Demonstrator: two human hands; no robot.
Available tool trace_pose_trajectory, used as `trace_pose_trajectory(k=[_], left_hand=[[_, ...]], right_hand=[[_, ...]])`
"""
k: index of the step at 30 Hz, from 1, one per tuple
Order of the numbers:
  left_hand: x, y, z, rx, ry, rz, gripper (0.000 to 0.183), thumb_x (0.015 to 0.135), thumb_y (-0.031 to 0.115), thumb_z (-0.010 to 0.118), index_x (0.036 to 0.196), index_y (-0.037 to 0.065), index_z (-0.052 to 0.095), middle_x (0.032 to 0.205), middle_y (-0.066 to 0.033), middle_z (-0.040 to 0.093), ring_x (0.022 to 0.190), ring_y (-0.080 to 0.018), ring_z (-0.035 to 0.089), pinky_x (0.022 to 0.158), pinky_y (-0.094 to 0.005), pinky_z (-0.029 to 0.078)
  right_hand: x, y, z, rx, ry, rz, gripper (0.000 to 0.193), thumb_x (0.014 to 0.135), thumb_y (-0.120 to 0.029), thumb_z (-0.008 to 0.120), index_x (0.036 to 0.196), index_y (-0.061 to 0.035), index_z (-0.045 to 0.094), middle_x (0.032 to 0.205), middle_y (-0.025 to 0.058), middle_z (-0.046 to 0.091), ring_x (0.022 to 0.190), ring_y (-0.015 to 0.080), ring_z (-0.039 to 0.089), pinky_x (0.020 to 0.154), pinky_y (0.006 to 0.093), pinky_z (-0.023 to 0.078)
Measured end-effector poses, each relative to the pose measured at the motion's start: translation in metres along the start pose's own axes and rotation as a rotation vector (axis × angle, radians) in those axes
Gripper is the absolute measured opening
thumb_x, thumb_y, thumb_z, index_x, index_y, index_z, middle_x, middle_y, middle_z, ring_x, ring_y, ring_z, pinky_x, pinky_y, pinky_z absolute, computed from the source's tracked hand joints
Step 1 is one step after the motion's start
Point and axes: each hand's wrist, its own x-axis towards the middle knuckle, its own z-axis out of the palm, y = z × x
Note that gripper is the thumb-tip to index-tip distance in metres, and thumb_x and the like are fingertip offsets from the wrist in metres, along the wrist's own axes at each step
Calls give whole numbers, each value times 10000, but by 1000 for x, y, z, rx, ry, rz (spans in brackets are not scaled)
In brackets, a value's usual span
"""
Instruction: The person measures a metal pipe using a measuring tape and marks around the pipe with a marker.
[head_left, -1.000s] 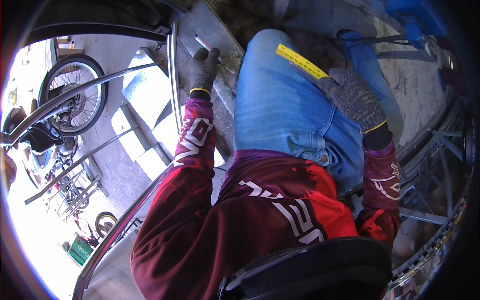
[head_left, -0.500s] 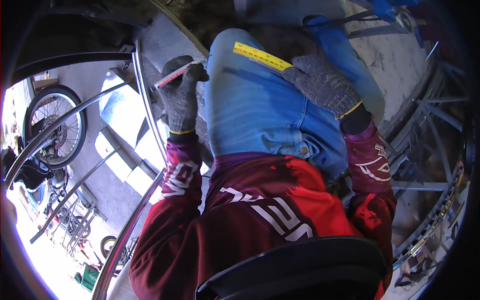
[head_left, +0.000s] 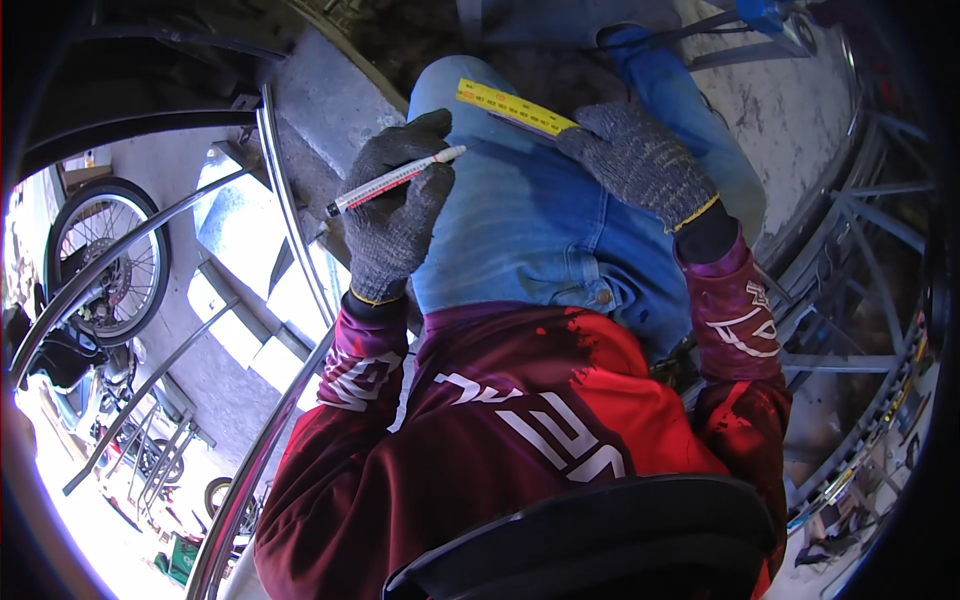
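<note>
My left hand (head_left: 395,235), in a grey knit glove, is closed around a slim white and red marker pen (head_left: 395,182). The marker's pale end points right, over my jeans, and its dark end sticks out to the left. In a matching glove, my right hand (head_left: 640,165) pinches the near end of a yellow tape measure blade (head_left: 510,107). The blade reaches up and left across my thigh (head_left: 480,220), with a thin greyish edge along its lower side. What lies inside the right palm is hidden.
Long bent metal tubes (head_left: 285,200) run along my left side. Beyond them stand a motorcycle wheel (head_left: 110,260) and pale flat pieces (head_left: 235,205) on the floor. A welded tube frame (head_left: 840,362) is at my right, and a blue metal part (head_left: 765,18) is at the top right.
My left hand has moved right and slightly down, bringing the marker over the edge of my thigh. The right hand and tape have shifted only slightly left with the view.
</note>
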Motion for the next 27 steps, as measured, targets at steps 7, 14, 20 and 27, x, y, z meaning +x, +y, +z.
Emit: trace_pose_trajectory(k=[7, 14, 20, 27], left_hand=[[3, 1, 12, -49, -30, 4, 168, 886, 52, 647, 1028, -39, 636, 1039, -225, 687, 1108, -363, 647, 950, -459, 500], [-1, 5, 21, 173, 67, -13, 184, 886, 51, 661, 1046, -39, 653, 1048, -191, 705, 953, -259, 680, 832, -345, 528], [1, 6, 25, 294, 83, -34, 175, 876, 53, 680, 1032, -27, 681, 1046, -172, 707, 901, -238, 671, 787, -334, 529], [1, 2, 27, 286, 100, 57, 153, 898, 36, 649, 1024, -50, 647, 998, -168, 719, 878, -237, 669, 782, -344, 527]], right_hand=[[1, -6, -3, 16, 10, 28, 434, 961, -430, 556, 1013, -12, 659, 960, 220, 650, 922, 399, 629, 810, 497, 505], [0, -1, -1, 2, 16, -38, 417, 960, -419, 562, 997, -15, 660, 947, 222, 650, 901, 401, 632, 799, 497, 508], [0, -1, 0, 0, 41, -31, 410, 961, -410, 562, 985, -12, 661, 937, 222, 652, 893, 402, 632, 803, 495, 510], [-1, 3, 3, 11, 49, -3, 406, 953, -408, 578, 997, -13, 659, 938, 217, 658, 894, 396, 640, 797, 492, 515]])
